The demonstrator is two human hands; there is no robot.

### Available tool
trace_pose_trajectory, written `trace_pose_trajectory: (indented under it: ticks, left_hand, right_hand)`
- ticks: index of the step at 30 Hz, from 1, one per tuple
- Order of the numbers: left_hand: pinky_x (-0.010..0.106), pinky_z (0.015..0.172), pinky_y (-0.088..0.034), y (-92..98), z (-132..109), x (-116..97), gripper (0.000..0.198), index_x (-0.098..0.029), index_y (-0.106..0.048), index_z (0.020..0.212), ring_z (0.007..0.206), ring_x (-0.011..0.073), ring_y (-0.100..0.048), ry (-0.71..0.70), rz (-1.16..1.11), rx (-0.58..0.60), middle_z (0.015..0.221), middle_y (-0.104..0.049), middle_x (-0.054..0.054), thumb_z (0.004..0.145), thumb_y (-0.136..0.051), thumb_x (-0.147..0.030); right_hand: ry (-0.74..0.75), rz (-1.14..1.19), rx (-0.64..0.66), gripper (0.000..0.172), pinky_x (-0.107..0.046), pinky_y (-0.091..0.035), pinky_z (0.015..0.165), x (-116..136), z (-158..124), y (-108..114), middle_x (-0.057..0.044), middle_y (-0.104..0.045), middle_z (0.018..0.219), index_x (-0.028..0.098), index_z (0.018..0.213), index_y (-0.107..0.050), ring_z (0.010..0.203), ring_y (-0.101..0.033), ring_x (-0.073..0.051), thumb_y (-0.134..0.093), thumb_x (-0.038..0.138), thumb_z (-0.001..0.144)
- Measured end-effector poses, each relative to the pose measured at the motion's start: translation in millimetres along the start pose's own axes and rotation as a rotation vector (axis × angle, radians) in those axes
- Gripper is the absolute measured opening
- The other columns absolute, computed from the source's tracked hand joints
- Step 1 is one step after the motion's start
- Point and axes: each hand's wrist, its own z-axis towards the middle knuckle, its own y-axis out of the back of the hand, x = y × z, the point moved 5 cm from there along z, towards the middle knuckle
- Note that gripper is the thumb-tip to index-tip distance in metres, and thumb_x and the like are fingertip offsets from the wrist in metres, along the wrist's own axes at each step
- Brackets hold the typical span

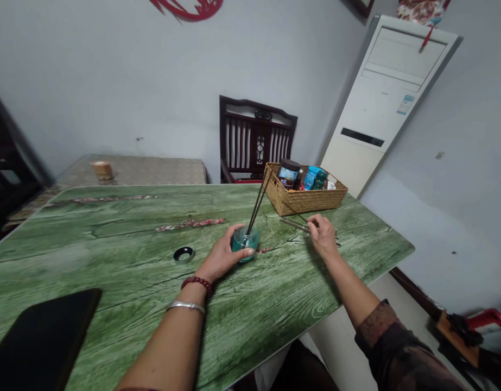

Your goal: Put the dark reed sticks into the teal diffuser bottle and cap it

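Observation:
My left hand [226, 252] is wrapped round a small glass reed diffuser bottle [247, 244] with teal liquid, upright on the table. Dark reed sticks [258, 205] stand in its neck, leaning up and to the right. To the right, my right hand [322, 233] has its fingertips pinched on a thin reed stick [297, 213] that points up and left. More sticks [293, 224] lie on the table under and beside that hand. A black ring-shaped cap [184, 254] rests on the table left of the bottle.
A wicker basket [311, 205] with jars and bottles stands behind my right hand. A dark flat slab [44, 331] lies at the table's near left. Beyond the green wood-patterned table [124, 244] are a dark chair [259, 138] and a side table [156, 169] with a small cup [101, 170].

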Motion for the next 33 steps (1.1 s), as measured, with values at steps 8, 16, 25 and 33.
trace_pose_trajectory:
  ticks: [8,16,25,33]
  left_hand:
    - [0.047,0.107,-0.044,-1.0,0.2,3.9,0.079,-0.019,-0.049,0.137,0.121,0.0311,-0.060,-0.014,-0.009,-0.006,0.132,-0.063,0.012,0.069,-0.077,-0.048]
    - [0.049,0.107,-0.044,-1.5,0.2,1.5,0.077,-0.020,-0.052,0.135,0.122,0.0316,-0.060,-0.043,-0.025,-0.026,0.131,-0.064,0.012,0.068,-0.078,-0.047]
    - [0.049,0.106,-0.044,-0.4,0.1,0.5,0.078,-0.020,-0.052,0.134,0.121,0.0328,-0.060,-0.041,-0.013,-0.021,0.130,-0.065,0.012,0.067,-0.078,-0.048]
    - [0.050,0.110,-0.041,-0.9,-1.7,-2.5,0.077,-0.021,-0.048,0.137,0.125,0.0320,-0.057,-0.018,-0.031,0.007,0.134,-0.062,0.012,0.070,-0.076,-0.046]
  right_hand:
    - [-0.083,0.866,-0.168,0.020,-0.027,-0.053,0.068,94.7,42.0,11.3,-0.001,-0.071,0.087,0.021,0.099,-0.061,0.076,-0.064,-0.015,-0.067,0.029,0.082]
    - [-0.071,1.072,-0.088,0.019,-0.026,-0.057,0.065,140.3,50.8,-27.5,0.002,-0.070,0.082,0.022,0.093,-0.058,0.078,-0.067,-0.015,-0.069,0.031,0.080]
    - [-0.149,0.996,0.026,0.018,-0.027,-0.058,0.064,134.1,40.9,-70.7,0.001,-0.070,0.079,0.022,0.086,-0.060,0.075,-0.069,-0.016,-0.070,0.035,0.077]
    - [-0.053,0.627,0.052,0.018,-0.032,-0.056,0.080,104.6,26.1,-47.9,-0.002,-0.076,0.092,0.023,0.097,-0.072,0.084,-0.070,-0.018,-0.063,0.031,0.084]
